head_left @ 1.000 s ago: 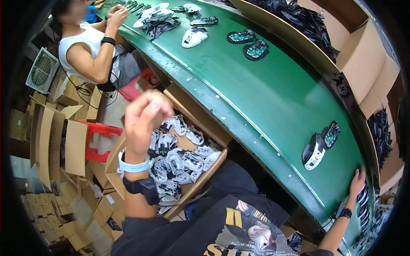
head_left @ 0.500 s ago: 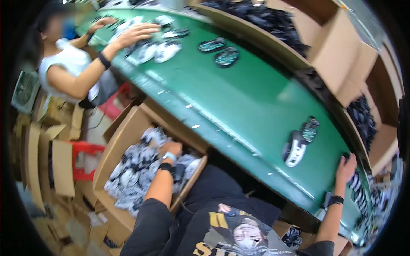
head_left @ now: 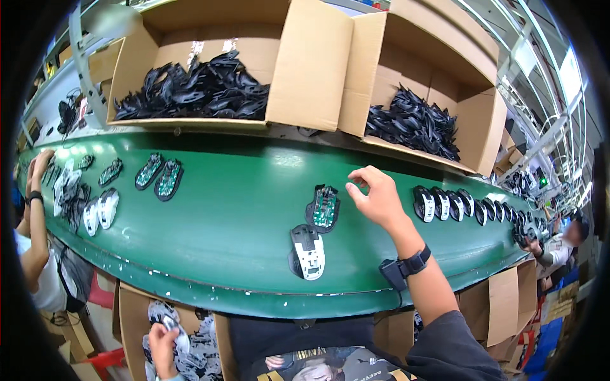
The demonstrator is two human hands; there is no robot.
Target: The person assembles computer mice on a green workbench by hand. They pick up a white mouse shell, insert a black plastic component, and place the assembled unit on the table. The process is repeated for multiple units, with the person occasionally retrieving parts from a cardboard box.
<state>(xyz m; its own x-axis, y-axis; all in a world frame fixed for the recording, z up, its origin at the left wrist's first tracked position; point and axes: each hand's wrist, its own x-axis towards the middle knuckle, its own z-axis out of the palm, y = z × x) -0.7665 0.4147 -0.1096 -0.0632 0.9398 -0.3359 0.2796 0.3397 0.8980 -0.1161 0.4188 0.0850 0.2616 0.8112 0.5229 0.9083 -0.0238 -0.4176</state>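
My left hand (head_left: 162,348) is down at the cardboard box (head_left: 130,327) below the table edge, fingers closed on a white-and-grey mouse shell (head_left: 182,341). Around it in the box lie many loose white-and-black shells (head_left: 202,355). Over the green table (head_left: 241,235) hovers my right hand (head_left: 377,195), thumb and fingers curved but apart, holding nothing I can see. Nearest to it is a mouse base with a green circuit board (head_left: 326,209). Just in front of that base, a white-and-black mouse shell (head_left: 309,255) lies on the table.
Two large cartons of black plastic parts (head_left: 197,89) (head_left: 416,124) stand along the far edge. To the right runs a row of mouse pieces (head_left: 445,204). Several circuit-board bases (head_left: 168,180) and white shells (head_left: 101,211) lie left, near a co-worker's arm (head_left: 37,222). Another person (head_left: 559,247) sits far right.
The view has swung to the right. My right hand has come from the row of mouse pieces back toward the circuit-board base. My left hand now lifts a mouse shell within the box.
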